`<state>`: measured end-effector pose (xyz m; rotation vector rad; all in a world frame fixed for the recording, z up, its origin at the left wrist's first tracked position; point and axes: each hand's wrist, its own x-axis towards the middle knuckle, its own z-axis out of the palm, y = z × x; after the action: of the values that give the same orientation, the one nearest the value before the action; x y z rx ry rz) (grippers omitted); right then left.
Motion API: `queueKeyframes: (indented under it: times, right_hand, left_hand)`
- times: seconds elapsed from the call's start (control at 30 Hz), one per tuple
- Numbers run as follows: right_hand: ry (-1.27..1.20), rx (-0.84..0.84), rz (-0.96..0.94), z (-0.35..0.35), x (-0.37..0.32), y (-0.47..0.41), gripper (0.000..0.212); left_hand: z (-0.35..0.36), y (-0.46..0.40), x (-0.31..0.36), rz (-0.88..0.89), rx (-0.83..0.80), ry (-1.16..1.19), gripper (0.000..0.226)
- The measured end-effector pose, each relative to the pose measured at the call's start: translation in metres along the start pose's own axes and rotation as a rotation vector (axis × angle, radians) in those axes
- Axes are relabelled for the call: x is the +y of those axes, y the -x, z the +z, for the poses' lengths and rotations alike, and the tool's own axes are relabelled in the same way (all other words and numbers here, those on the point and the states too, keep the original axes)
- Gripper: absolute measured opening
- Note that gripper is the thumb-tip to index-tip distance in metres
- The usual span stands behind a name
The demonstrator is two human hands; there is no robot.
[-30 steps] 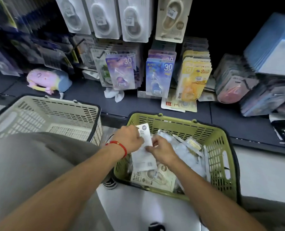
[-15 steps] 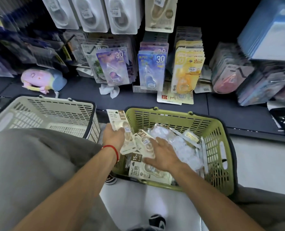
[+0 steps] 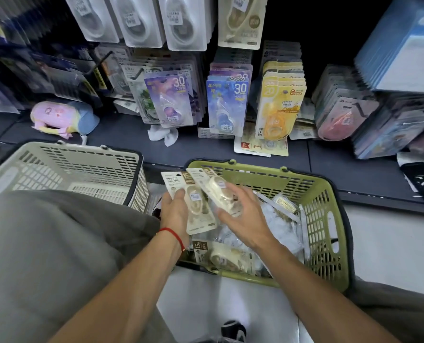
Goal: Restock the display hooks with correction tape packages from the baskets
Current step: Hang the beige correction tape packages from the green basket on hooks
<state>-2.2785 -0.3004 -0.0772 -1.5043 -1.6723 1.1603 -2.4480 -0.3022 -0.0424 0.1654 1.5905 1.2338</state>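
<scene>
**Over the green basket: two packages in hand**

At far left, a cream slatted plastic basket [image 3: 64, 169] stands on the floor below the dark shelf [image 3: 121, 134], beside a pink and blue plush toy [image 3: 62, 116] lying on that shelf. Right of it, the left hand [image 3: 175, 215], wearing a red string bracelet [image 3: 173, 235], grips a beige carded correction tape package [image 3: 193, 201] from its left edge, thumb on the front. Overlapping this card, a second beige correction tape package [image 3: 218, 189] is held by the right hand [image 3: 240, 216], fingers curled around its blister. Both packages sit above the near-left corner of the olive-green slatted plastic basket [image 3: 320, 214], which contains further clear-wrapped stock and one more beige package [image 3: 221, 254] lying flat at its near wall. On the display behind, purple [image 3: 171, 100], blue [image 3: 227, 105] and yellow [image 3: 279, 107] hanging packs face outward, left to right. White blister packs [image 3: 136, 18] hang in the upper row.
</scene>
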Motion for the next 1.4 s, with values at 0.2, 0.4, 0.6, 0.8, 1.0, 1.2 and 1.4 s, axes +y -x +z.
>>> queueKeyframes:
  times: [0.2,0.4,0.6,0.8,1.0,1.2,1.4]
  right_hand:
    - [-0.067,-0.152,-0.105,0.011,-0.012,0.007,0.060]
    - [0.425,-0.290,0.058,-0.012,0.025,0.005,0.021]
    - [0.640,-0.543,0.072,-0.006,0.054,0.021,0.021]
    - [0.222,-0.063,0.259,-0.072,0.034,0.004,0.008]
    - [-0.512,0.202,0.272,-0.122,-0.031,-0.008,0.018]
    - [-0.556,0.225,0.138,-0.129,-0.111,-0.026,0.026]
    - [-0.328,0.315,-0.058,-0.149,-0.180,-0.030,0.070]
  left_hand:
    - [0.002,0.001,-0.010,0.004,-0.184,0.076,0.043]
    - [-0.004,-0.004,-0.004,0.066,-0.113,0.070,0.043]
    - [-0.006,-0.002,0.000,0.080,-0.136,0.106,0.043]
    - [-0.005,0.003,0.021,0.222,-0.087,0.093,0.042]
    - [0.024,0.026,0.044,0.310,-0.248,-0.047,0.039]
    - [0.077,0.058,0.103,0.406,-0.483,-0.019,0.038]
    - [0.101,0.078,0.174,0.555,-0.652,0.027,0.036]
